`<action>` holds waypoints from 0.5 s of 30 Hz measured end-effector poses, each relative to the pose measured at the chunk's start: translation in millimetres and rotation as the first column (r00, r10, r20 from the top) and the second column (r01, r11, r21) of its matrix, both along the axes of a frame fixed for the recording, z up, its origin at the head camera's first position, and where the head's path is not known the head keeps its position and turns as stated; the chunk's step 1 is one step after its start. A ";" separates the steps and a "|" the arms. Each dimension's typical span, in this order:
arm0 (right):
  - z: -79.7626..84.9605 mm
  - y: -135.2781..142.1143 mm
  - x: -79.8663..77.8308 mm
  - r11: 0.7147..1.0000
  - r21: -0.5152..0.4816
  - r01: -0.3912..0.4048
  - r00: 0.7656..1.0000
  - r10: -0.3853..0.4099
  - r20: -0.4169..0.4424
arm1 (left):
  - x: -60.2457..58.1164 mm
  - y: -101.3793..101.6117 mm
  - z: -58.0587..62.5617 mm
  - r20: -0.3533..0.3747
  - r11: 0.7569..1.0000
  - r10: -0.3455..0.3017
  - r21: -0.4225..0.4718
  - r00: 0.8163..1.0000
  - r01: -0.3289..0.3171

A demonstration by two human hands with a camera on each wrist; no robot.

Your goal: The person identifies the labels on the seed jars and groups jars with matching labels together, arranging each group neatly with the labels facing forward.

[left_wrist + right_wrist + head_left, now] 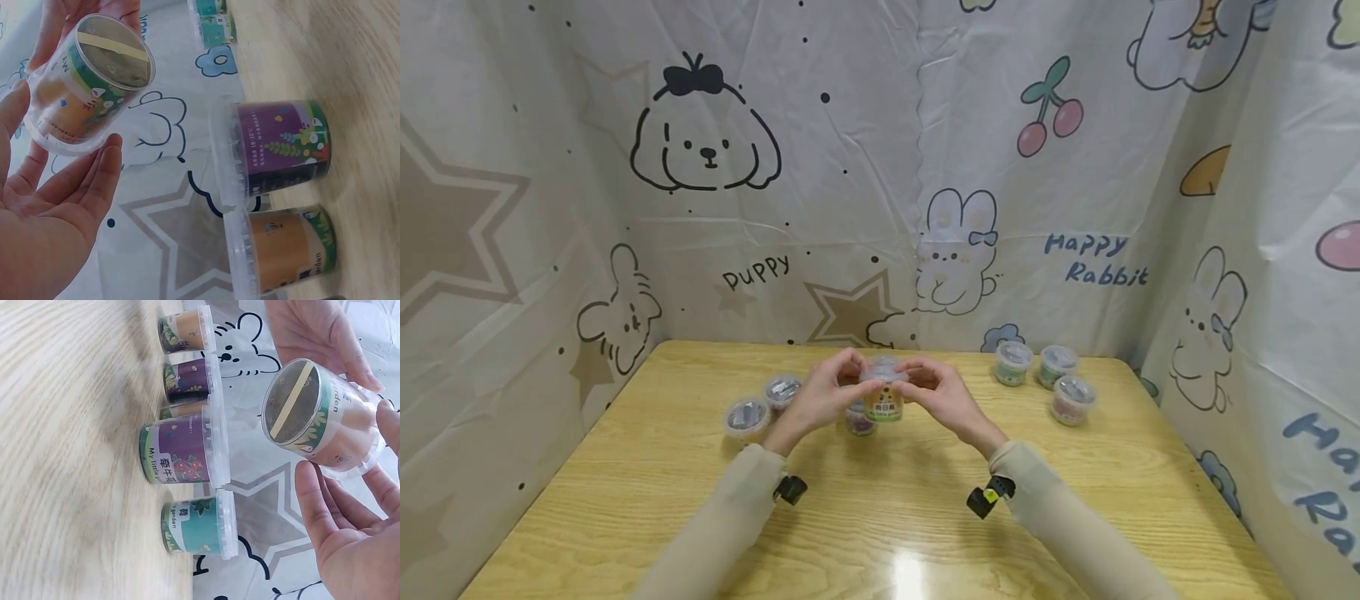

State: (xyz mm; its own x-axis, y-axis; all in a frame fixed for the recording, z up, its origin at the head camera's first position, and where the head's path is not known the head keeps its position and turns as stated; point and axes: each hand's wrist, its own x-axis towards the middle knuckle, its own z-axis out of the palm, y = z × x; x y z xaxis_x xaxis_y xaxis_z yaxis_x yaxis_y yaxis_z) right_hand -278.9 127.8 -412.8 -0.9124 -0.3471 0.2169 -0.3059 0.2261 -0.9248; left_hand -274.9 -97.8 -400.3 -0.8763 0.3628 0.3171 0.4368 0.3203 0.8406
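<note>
A clear plastic cup with an orange label and lid point(883, 407) is held up above the table, near its middle. My left hand point(826, 392) grips the lid's rim from the left, and my right hand point(947, 398) grips it from the right. Both thumbs lie along the near side of the rim. In the left wrist view, dark material and a flat pale stick show through the base of the held cup point(94, 103). The right wrist view shows the same cup point(319, 419) tilted between the fingers. A purple-labelled cup point(861, 421) stands behind it, partly hidden.
On the wooden table point(850, 517), two lidded cups, one orange point(747, 421) and one darker point(782, 389), stand beside my left forearm. Farther right are two green-labelled cups point(1012, 365) and a pinkish cup point(1072, 402). Printed curtains point(850, 167) enclose the back and sides.
</note>
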 end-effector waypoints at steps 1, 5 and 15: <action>-0.4 -0.1 -0.5 1.000 -0.012 -0.012 1.000 0.012 0.012 | -0.2 -0.5 -0.6 0.008 1.000 -0.009 0.010 1.000 0.009; -3.7 0.5 -2.1 0.999 -0.035 -0.019 0.998 0.021 0.055 | -1.5 -1.6 -4.3 0.037 0.998 -0.045 0.045 0.998 0.044; -7.4 -1.3 -2.1 0.998 -0.066 0.010 1.000 -0.009 0.024 | -3.1 -1.8 -6.2 0.070 0.998 -0.036 0.046 0.997 0.033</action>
State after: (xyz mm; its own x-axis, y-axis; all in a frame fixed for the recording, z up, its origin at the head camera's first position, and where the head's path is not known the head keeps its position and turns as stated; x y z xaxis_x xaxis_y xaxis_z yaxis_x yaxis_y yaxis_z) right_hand -281.0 126.4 -420.2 -0.9207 -0.3238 0.2176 -0.2820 0.1667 -0.9448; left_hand -278.0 -99.6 -406.6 -0.8842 0.3802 0.2713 0.3860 0.2675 0.8829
